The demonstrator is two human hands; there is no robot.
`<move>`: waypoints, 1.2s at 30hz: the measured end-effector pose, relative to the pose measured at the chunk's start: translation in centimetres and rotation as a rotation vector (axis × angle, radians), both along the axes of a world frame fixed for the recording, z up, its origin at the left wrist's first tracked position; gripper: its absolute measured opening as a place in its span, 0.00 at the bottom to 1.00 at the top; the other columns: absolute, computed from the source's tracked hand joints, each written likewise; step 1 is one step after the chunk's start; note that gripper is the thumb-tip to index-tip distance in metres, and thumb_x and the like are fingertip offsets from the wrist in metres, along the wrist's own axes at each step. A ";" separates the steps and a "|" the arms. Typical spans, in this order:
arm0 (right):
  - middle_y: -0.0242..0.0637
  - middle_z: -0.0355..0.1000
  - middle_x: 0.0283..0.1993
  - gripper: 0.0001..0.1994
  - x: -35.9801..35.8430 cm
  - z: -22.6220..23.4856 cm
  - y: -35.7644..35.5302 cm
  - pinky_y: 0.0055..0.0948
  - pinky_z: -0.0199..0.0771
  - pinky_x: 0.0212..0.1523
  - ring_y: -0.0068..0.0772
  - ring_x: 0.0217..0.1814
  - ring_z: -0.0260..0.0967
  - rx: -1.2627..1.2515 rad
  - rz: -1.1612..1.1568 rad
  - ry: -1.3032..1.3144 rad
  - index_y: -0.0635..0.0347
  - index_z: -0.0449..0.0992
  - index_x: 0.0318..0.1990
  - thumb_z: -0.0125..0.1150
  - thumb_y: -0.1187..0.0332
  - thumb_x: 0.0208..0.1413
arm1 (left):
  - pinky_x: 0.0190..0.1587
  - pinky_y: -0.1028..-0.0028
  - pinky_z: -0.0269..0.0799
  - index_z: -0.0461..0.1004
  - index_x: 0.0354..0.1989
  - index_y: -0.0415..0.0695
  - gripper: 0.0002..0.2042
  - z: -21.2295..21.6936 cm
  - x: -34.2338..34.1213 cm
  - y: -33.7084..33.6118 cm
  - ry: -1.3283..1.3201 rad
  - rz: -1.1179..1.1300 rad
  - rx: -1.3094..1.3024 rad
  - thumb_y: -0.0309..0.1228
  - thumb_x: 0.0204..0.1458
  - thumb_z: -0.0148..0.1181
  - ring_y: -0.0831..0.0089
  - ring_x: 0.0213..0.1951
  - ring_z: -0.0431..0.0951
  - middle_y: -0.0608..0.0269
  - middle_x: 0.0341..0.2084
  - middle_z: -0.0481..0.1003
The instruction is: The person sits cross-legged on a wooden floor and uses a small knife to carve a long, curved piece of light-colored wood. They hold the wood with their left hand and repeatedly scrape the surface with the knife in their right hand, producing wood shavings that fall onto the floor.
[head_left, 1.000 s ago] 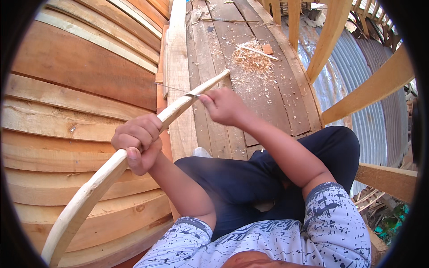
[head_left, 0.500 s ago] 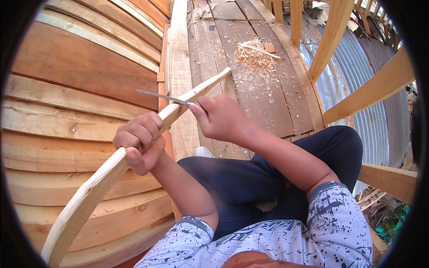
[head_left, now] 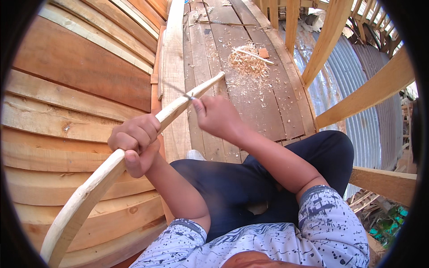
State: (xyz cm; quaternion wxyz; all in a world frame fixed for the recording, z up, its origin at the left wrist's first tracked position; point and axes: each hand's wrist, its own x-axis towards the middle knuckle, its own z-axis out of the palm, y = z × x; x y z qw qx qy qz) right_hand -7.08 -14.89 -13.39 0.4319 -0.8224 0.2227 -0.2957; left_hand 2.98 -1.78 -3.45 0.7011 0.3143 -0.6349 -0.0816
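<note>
A long, pale, curved wooden stick (head_left: pixel 89 192) runs from the lower left up to its tip near the middle of the view. My left hand (head_left: pixel 134 143) is wrapped around it about midway. My right hand (head_left: pixel 216 118) grips a thin metal blade (head_left: pixel 176 89) whose edge lies across the stick's upper part, just past my left hand. My dark trousers (head_left: pixel 250 178) lie below both arms.
Stacked curved wooden planks (head_left: pixel 67 89) fill the left side. A weathered plank floor (head_left: pixel 232 80) ahead carries a pile of wood shavings (head_left: pixel 248 62) and a small block. Slanted timber beams (head_left: pixel 357 98) and corrugated metal sheeting (head_left: pixel 362 76) stand to the right.
My right hand with the blade first drew back toward me along the stick, then slid outward toward the tip again. My left hand kept its hold.
</note>
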 end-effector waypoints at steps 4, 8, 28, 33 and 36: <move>0.53 0.68 0.17 0.19 -0.6 1.4 0.8 0.51 0.66 0.26 0.59 0.21 0.68 -0.036 0.088 -0.037 0.66 0.73 0.24 0.50 0.61 0.63 | 0.22 0.74 0.47 0.54 0.20 0.51 0.17 -0.3 0.3 0.7 0.027 0.011 0.003 0.37 0.56 0.54 0.79 0.15 0.50 0.73 0.12 0.54; 0.52 0.68 0.17 0.19 0.6 -0.9 -1.2 0.50 0.66 0.25 0.58 0.20 0.68 0.017 0.065 -0.039 0.65 0.72 0.23 0.51 0.60 0.63 | 0.22 0.74 0.47 0.53 0.20 0.51 0.17 -0.1 0.6 0.4 0.019 -0.018 0.003 0.37 0.56 0.54 0.79 0.15 0.50 0.73 0.13 0.54; 0.55 0.70 0.21 0.20 0.2 0.3 -0.7 0.53 0.70 0.29 0.61 0.26 0.70 -0.043 0.112 0.051 0.65 0.74 0.25 0.47 0.59 0.64 | 0.21 0.73 0.49 0.54 0.19 0.48 0.18 -0.4 1.4 1.0 0.104 0.021 -0.072 0.35 0.56 0.54 0.77 0.14 0.52 0.69 0.11 0.56; 0.54 0.70 0.21 0.19 -0.1 0.5 0.1 0.52 0.69 0.29 0.61 0.25 0.70 -0.086 0.097 0.006 0.65 0.73 0.25 0.47 0.60 0.63 | 0.20 0.73 0.49 0.54 0.18 0.47 0.17 -0.3 1.3 0.7 0.052 -0.039 -0.067 0.34 0.55 0.54 0.77 0.13 0.52 0.69 0.11 0.56; 0.52 0.67 0.17 0.18 1.1 -2.9 -1.6 0.52 0.65 0.25 0.59 0.20 0.67 -0.052 0.007 -0.082 0.63 0.71 0.24 0.50 0.60 0.63 | 0.20 0.73 0.49 0.54 0.18 0.48 0.17 -0.1 1.0 0.1 0.063 -0.031 -0.079 0.33 0.55 0.54 0.77 0.13 0.52 0.69 0.11 0.56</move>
